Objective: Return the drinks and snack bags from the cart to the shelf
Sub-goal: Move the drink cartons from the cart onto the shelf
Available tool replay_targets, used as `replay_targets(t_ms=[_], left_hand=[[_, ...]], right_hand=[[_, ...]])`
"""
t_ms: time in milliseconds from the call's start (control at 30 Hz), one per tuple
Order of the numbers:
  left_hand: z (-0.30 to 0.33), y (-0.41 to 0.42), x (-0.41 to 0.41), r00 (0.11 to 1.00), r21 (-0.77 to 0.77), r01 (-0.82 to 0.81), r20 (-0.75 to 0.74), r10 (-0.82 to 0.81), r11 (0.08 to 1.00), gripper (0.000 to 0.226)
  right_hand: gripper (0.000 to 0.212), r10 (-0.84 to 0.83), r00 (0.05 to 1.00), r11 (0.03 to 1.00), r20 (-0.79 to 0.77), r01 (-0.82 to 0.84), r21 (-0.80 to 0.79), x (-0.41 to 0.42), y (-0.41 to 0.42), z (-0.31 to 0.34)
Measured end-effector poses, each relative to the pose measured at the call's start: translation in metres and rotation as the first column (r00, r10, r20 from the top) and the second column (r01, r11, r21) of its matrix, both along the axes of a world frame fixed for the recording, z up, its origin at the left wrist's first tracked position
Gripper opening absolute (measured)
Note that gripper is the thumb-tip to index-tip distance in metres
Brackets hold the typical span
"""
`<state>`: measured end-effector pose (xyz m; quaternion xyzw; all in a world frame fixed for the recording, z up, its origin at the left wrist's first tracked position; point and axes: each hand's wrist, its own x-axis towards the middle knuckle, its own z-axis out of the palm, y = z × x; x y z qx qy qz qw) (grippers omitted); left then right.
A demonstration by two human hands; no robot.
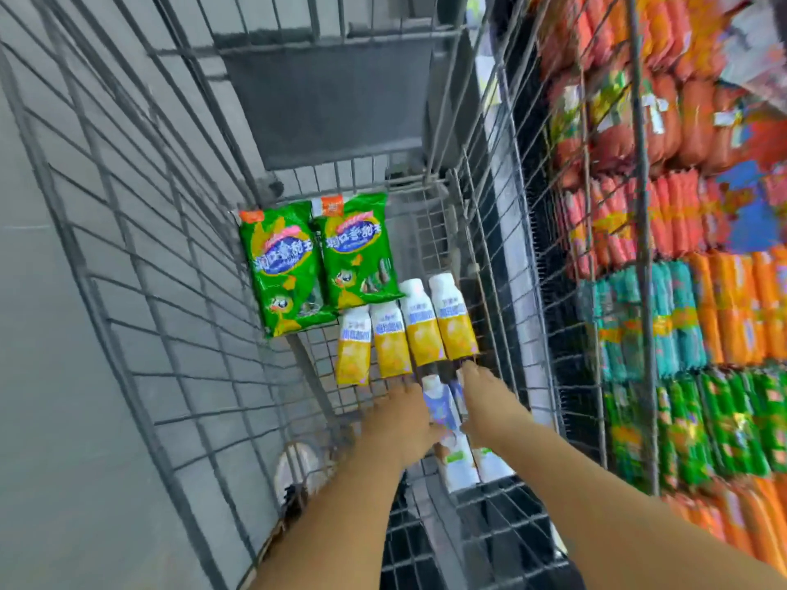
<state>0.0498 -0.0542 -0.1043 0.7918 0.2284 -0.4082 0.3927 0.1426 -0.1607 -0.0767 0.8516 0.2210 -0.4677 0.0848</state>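
Observation:
Two green snack bags (283, 266) (357, 249) lie flat at the far end of the wire cart (170, 334). Several yellow-and-white drink bottles (409, 330) lie side by side just in front of them. My left hand (404, 419) reaches down and curls round a blue-label bottle (440, 404) from its left side. My right hand (489, 402) lies over a second blue-label bottle (458, 389), of which only a sliver shows; its grip is hidden. Two green-and-white bottles (458, 462) lie nearer me, partly under my arms.
The cart's right wire wall (511, 249) stands against a shelf (681, 291) packed with orange, teal and green snack packs. A dark folded seat flap (332, 100) closes the cart's far end. A shoe (298, 466) shows below through the cart floor. Grey floor lies left.

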Motion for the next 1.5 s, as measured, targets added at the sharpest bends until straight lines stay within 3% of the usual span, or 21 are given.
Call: replay_targets(t_ms=[67, 167, 333, 433, 567, 667, 800, 967, 1067, 1300, 1500], left_hand=[[-0.010, -0.008, 0.000, 0.991, -0.033, -0.132, -0.013, 0.132, 0.991, 0.079], [-0.018, -0.017, 0.004, 0.964, -0.068, -0.263, 0.010, 0.264, 0.962, 0.087], [-0.016, -0.020, 0.002, 0.930, -0.106, -0.362, 0.031, 0.367, 0.926, 0.075], [-0.017, -0.015, -0.004, 0.881, -0.141, -0.472, -0.036, 0.472, 0.870, 0.077], [-0.014, -0.010, -0.010, 0.862, -0.206, -0.506, -0.108, 0.495, 0.837, 0.052], [0.002, -0.009, -0.013, 0.856, -0.209, -0.517, -0.105, 0.507, 0.830, 0.050], [0.044, 0.009, -0.011, 0.923, -0.141, -0.379, 0.014, 0.385, 0.915, 0.059], [0.134, 0.063, 0.011, 0.947, -0.046, -0.264, 0.179, 0.268, 0.963, 0.074], [0.203, 0.098, 0.030, 0.939, 0.013, -0.171, 0.305, 0.159, 0.985, 0.058], [0.368, 0.144, 0.055, 0.828, 0.150, -0.006, 0.556, -0.079, 0.989, 0.055], [0.490, 0.129, 0.067, 0.672, 0.144, 0.198, 0.700, -0.241, 0.970, 0.048]], right_hand=[[0.082, -0.024, 1.000, 0.999, -0.002, 0.024, 0.021, -0.002, -0.005, -0.011], [0.080, 0.018, 0.999, 1.000, 0.051, -0.019, 0.012, -0.002, -0.007, -0.018], [0.080, 0.044, 0.998, 0.998, 0.037, -0.042, -0.053, 0.007, 0.000, -0.015], [0.086, 0.043, 0.999, 0.992, -0.001, -0.042, -0.118, 0.013, 0.003, -0.009], [0.074, -0.093, 0.992, 0.993, -0.081, 0.087, -0.074, 0.014, 0.001, 0.001], [0.064, -0.131, 0.988, 0.991, -0.081, 0.129, -0.028, 0.009, 0.000, 0.017], [0.059, -0.233, 0.971, 0.962, -0.054, 0.238, 0.131, 0.006, 0.004, 0.057], [0.057, -0.324, 0.945, 0.883, -0.044, 0.318, 0.344, 0.009, 0.031, 0.139], [0.053, -0.350, 0.937, 0.839, -0.003, 0.315, 0.444, 0.016, 0.051, 0.201], [0.055, -0.487, 0.865, 0.675, 0.120, 0.286, 0.680, 0.014, 0.059, 0.357], [0.058, -0.632, 0.747, 0.582, 0.206, 0.282, 0.762, -0.016, 0.016, 0.473]])
